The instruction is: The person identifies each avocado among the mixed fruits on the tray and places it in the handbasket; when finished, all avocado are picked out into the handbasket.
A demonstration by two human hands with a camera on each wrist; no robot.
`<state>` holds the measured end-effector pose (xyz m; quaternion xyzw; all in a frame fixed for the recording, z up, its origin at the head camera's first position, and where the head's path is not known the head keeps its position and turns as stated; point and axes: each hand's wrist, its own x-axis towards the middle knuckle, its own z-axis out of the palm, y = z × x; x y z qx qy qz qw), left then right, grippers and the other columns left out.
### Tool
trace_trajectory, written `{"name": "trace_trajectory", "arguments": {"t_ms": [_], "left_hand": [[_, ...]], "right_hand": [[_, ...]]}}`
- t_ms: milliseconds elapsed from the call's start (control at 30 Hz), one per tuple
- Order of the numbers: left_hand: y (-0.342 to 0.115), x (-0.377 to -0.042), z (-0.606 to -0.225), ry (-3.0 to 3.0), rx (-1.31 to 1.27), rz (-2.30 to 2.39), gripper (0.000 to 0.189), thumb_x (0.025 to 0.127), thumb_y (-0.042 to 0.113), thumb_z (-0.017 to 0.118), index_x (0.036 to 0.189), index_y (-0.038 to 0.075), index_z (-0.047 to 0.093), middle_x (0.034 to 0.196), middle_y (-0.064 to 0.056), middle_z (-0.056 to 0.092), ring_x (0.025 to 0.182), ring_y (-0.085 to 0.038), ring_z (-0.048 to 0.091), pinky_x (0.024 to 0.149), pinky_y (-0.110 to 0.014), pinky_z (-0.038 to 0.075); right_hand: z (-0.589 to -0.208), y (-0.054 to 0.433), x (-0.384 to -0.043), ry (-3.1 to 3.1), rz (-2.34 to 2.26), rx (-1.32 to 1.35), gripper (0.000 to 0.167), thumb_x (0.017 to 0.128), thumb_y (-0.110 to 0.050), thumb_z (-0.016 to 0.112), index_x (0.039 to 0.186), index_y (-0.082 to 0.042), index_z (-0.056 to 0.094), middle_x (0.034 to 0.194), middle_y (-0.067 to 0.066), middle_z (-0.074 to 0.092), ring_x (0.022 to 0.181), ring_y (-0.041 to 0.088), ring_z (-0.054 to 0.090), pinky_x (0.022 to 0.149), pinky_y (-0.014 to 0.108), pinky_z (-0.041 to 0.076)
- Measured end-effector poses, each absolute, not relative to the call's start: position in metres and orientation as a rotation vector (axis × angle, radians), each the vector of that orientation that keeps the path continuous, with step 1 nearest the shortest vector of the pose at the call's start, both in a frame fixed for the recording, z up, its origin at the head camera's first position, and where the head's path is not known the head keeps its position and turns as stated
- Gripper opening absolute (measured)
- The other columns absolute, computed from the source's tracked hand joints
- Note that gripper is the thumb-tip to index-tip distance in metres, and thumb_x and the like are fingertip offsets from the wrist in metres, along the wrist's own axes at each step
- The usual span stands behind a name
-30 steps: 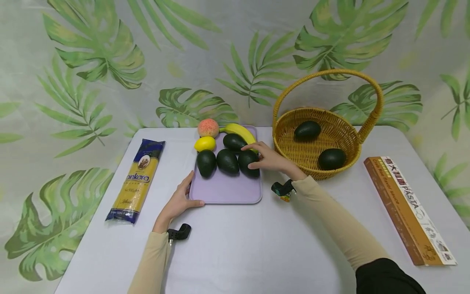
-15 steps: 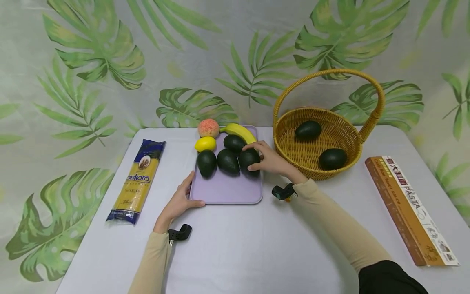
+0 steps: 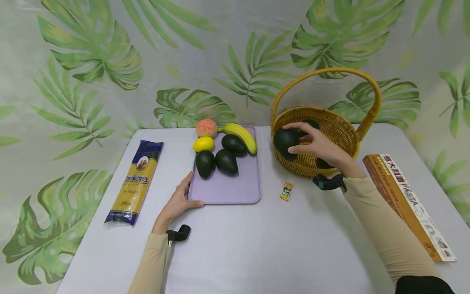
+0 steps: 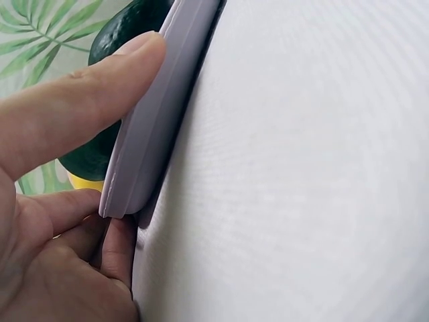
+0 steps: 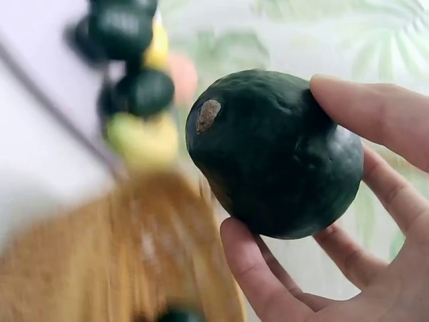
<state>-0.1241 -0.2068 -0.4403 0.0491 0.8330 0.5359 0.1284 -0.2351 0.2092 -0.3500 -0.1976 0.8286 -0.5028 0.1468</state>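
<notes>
Right hand (image 3: 316,145): fingers grasping a dark green avocado (image 3: 285,143), thumb on one side, the other fingers spread round it. We see it up in the air at the left side of the wicker basket (image 3: 293,168); from the head it covers part of the rim, and we can't tell if it is fully inside that rim. Right wrist view shows its tan stem spot and blur on the basket behind.

In the basket we have a second avocado (image 3: 311,123) toward the back, partly behind the hand, and a third (image 3: 324,164) mostly hidden under the hand and wrist.

Left hand (image 3: 178,202): gripping the near-left corner of the purple tray (image 3: 227,190), thumb along the near edge, fingers bent against the left side.

On the tray we count three avocados: one (image 3: 234,145) beside the banana (image 3: 240,136), two in front (image 3: 205,163) (image 3: 226,161), side by side. Lemon (image 3: 203,144) at the left edge, peach (image 3: 207,128) at the back-left corner.

Rest of the counter (image 3: 238,245): pasta bag (image 3: 136,181) left of the tray, small candy packet (image 3: 286,191) between tray and basket, pasta box (image 3: 407,204) at the right, partly behind the right sleeve (image 3: 382,228). Leaf-print cloth (image 3: 253,73) behind.
</notes>
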Motion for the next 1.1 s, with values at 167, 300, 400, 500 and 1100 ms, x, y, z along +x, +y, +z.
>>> {"name": "trace_trajectory", "arguments": {"t_ms": [167,300,400,500,1100], "left_hand": [[-0.208,-0.124,-0.441,2.427,0.145,1.557,0.102,0.079,0.002,0.076,0.152,-0.002,0.005,0.156,-0.026,0.002,0.138,-0.047,0.014,0.111,-0.053,0.017],[-0.208,-0.124,-0.441,2.428,0.15,1.557,0.102,0.079,0.002,0.076,0.152,-0.002,0.005,0.156,-0.026,0.002,0.138,-0.047,0.014,0.111,-0.053,0.016],[-0.208,-0.124,-0.441,2.426,0.154,1.56,0.102,0.079,0.002,0.076,0.152,-0.003,0.005,0.155,-0.026,0.002,0.138,-0.047,0.015,0.111,-0.053,0.017],[-0.208,-0.124,-0.441,2.428,0.156,1.56,0.102,0.079,0.002,0.076,0.151,-0.003,0.005,0.155,-0.027,0.002,0.138,-0.048,0.015,0.111,-0.053,0.017],[-0.206,-0.123,-0.44,2.433,0.127,1.545,0.101,0.079,0.002,0.076,0.152,-0.003,0.006,0.156,-0.026,0.003,0.138,-0.047,0.015,0.111,-0.052,0.017]], "right_hand": [[-0.349,0.259,-0.248,2.439,-1.454,-0.405,0.062,0.09,-0.023,0.068,0.145,-0.022,0.039,0.149,0.005,0.027,0.12,0.039,0.045,0.096,0.057,0.035],[-0.35,0.289,-0.259,2.474,-1.458,-0.328,0.064,0.093,-0.027,0.064,0.148,-0.024,0.033,0.153,0.006,0.021,0.124,0.039,0.042,0.1,0.057,0.032],[-0.349,0.302,-0.265,2.494,-1.45,-0.291,0.065,0.094,-0.029,0.063,0.15,-0.025,0.031,0.154,0.009,0.02,0.127,0.04,0.038,0.102,0.057,0.029],[-0.351,0.309,-0.271,2.503,-1.423,-0.28,0.066,0.094,-0.029,0.062,0.151,-0.023,0.028,0.155,0.013,0.018,0.127,0.041,0.037,0.101,0.06,0.028],[-0.367,0.306,-0.299,2.73,-0.955,-0.413,0.055,0.088,-0.003,0.063,0.139,0.004,0.042,0.148,0.035,0.019,0.135,0.053,0.011,0.101,0.068,0.017]]}}
